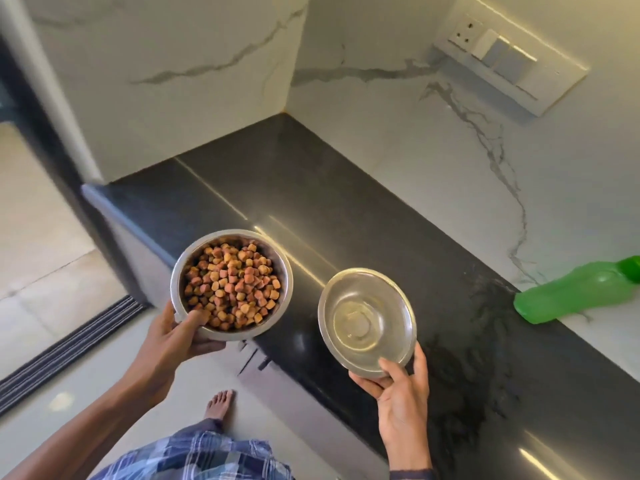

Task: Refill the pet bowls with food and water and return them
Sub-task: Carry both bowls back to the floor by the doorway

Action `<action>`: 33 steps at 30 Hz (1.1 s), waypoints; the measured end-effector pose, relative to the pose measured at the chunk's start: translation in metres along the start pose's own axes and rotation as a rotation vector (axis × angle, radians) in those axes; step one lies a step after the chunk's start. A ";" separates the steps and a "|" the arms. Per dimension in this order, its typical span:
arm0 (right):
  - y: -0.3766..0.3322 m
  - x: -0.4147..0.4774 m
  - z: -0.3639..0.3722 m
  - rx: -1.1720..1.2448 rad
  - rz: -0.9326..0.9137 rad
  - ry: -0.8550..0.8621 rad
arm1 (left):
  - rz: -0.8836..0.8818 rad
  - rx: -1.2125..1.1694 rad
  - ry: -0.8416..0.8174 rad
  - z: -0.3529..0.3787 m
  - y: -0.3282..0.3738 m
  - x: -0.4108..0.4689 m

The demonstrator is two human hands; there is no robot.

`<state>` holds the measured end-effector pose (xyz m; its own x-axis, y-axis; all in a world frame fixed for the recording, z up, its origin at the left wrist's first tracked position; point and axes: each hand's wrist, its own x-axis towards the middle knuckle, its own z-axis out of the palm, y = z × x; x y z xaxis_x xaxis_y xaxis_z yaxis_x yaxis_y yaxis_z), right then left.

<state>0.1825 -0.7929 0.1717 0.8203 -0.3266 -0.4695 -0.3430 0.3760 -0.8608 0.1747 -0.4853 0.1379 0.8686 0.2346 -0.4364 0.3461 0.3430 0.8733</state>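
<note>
Steel bowls (231, 285) (367, 322), one per hand (173, 337) (401, 396).

Kibble bowl (231, 285) left of water bowl (367, 322); bottle (575, 295) lies far right on the counter (346, 209).

A home kitchen: dark polished countertop (346, 209), marble-veined wall tiles (207, 64), a wall switch panel (509, 60), tiled floor (45, 258).

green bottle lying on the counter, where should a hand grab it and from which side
Grip the green bottle around the middle of its body, coming down from above. It lies on its side on the counter by the wall, so the wide rounded body faces up and the wall blocks the far side. Its cap end runs out of frame. Both the left hand and right hand hold bowls now, so one must be freed first.
</note>
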 end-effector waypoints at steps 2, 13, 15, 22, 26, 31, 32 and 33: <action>0.003 -0.007 0.014 -0.033 -0.001 -0.076 | 0.014 -0.025 0.072 -0.019 -0.003 -0.018; 0.049 -0.056 0.122 -0.241 0.073 -0.507 | 0.095 -0.155 0.468 -0.140 -0.013 -0.108; 0.064 -0.064 0.148 -0.272 0.089 -0.565 | 0.098 -0.184 0.537 -0.165 -0.013 -0.117; 0.122 -0.094 0.262 -0.330 0.139 -0.710 | 0.110 -0.309 0.735 -0.261 -0.012 -0.121; 0.153 -0.115 0.333 -0.353 0.156 -0.781 | 0.126 -0.346 0.801 -0.321 -0.003 -0.115; 0.187 -0.135 0.417 -0.371 0.202 -0.831 | 0.130 -0.368 0.872 -0.390 0.015 -0.102; 0.194 -0.138 0.432 -0.378 0.214 -0.836 | 0.131 -0.363 0.880 -0.402 0.018 -0.099; 0.201 -0.139 0.447 -0.389 0.222 -0.838 | 0.129 -0.359 0.888 -0.412 0.021 -0.096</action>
<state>0.2042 -0.2843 0.1518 0.7277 0.5025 -0.4668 -0.5350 -0.0100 -0.8448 -0.0472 -0.1252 0.1090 0.2563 0.8417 -0.4751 0.0097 0.4893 0.8721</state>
